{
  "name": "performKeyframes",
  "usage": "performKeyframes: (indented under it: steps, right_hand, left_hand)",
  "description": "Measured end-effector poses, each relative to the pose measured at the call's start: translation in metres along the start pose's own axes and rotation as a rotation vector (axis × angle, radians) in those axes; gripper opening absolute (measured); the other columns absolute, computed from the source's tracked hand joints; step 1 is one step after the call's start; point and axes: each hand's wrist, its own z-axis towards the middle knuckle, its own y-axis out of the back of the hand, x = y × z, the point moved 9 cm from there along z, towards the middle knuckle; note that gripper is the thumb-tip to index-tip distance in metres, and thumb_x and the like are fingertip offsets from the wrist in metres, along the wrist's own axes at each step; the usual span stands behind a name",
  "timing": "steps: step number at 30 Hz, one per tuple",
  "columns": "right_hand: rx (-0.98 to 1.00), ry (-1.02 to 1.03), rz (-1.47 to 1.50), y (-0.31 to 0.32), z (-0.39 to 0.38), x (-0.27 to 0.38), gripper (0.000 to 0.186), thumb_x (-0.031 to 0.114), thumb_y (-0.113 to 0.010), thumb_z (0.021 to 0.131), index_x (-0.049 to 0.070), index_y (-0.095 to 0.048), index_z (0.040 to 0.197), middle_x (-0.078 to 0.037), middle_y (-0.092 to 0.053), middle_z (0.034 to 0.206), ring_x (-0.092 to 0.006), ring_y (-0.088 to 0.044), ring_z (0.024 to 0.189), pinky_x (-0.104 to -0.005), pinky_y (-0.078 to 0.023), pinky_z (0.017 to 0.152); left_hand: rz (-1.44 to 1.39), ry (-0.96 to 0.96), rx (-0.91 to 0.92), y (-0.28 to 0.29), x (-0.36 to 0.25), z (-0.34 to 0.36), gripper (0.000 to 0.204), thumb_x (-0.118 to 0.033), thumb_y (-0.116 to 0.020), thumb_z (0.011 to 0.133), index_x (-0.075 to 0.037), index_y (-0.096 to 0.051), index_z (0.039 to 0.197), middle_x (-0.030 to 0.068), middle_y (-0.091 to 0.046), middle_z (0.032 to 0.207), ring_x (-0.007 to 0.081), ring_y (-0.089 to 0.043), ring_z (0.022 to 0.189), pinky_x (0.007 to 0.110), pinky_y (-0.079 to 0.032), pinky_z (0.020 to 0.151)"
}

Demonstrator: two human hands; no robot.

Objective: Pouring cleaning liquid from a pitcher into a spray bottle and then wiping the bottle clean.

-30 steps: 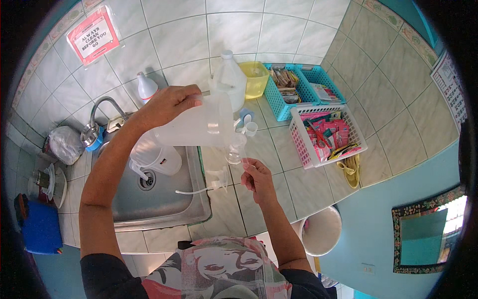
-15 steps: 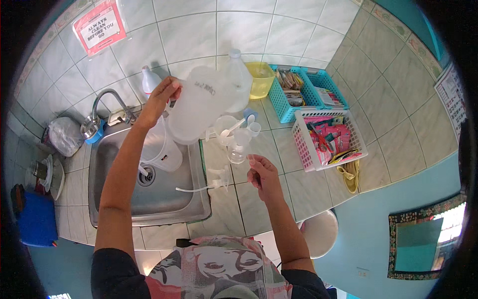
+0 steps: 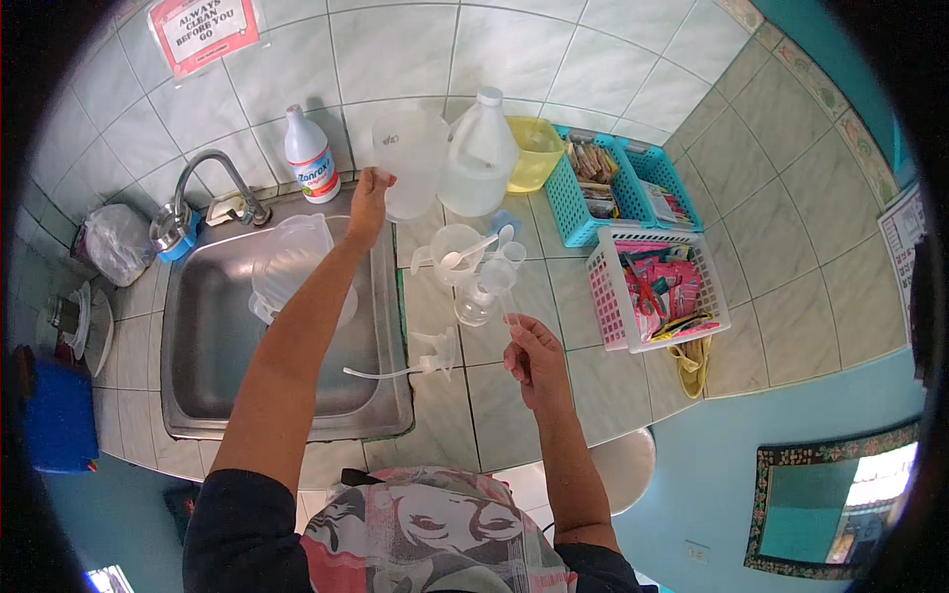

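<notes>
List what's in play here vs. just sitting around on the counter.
In play: left hand on translucent jug; right hand holding thin clear tube; small flask; measuring cup.

Idle: bleach bottle, yellow bowl, blue baskets, white basket, faucet.

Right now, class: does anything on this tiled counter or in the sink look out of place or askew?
Yes. A clear spray-trigger head lies on its side at the steel sink's rim, its thin tube trailing over the basin. A clear plastic pitcher sits tilted in the sink. No spills visible.
</notes>
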Motion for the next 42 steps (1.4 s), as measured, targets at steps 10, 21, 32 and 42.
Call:
performKeyframes:
  steps: [10,21,32,42]
  right_hand:
    - [0.017,-0.010,0.015,-0.010,0.002,0.001,0.021,0.017,-0.056,0.083,0.004,-0.055,0.099,0.000,-0.053,0.057,-0.0039,-0.042,0.038,-0.0156,-0.023,0.032]
    - [0.006,0.006,0.022,-0.010,-0.001,0.000,0.021,0.017,-0.057,0.082,0.003,-0.056,0.099,0.000,-0.054,0.058,-0.0049,-0.044,0.041,-0.0158,-0.027,0.034]
    - [-0.004,0.009,-0.007,-0.005,-0.002,0.001,0.025,0.018,-0.059,0.081,0.003,-0.054,0.100,-0.001,-0.053,0.055,-0.0051,-0.045,0.040,-0.0157,-0.027,0.034]
    - [0.126,-0.007,-0.074,-0.048,-0.007,-0.001,0.022,0.018,-0.059,0.082,0.003,-0.056,0.098,-0.002,-0.052,0.052,-0.0046,-0.041,0.038,-0.0159,-0.024,0.032]
  left_hand:
    - [0.078,-0.002,-0.074,0.013,0.060,-0.014,0.028,-0.025,-0.052,0.086,-0.002,-0.046,0.101,0.0113,-0.053,0.094,0.0204,-0.049,0.091,0.031,-0.036,0.085]
    - [0.403,-0.229,0.069,-0.068,-0.010,-0.191,0.085,-0.027,-0.079,0.056,-0.003,-0.032,0.123,0.0128,-0.040,0.120,0.0288,-0.037,0.113,0.040,-0.027,0.094]
    - [0.532,0.037,0.006,-0.106,0.020,-0.200,0.086,-0.027,-0.080,0.053,-0.009,-0.033,0.122,0.0096,-0.040,0.120,0.0251,-0.035,0.116,0.043,-0.025,0.093]
    - [0.398,-0.029,0.000,-0.008,-0.036,-0.202,0.078,-0.020,-0.078,0.054,-0.010,-0.038,0.119,0.0116,-0.042,0.116,0.0280,-0.040,0.111,0.041,-0.033,0.088]
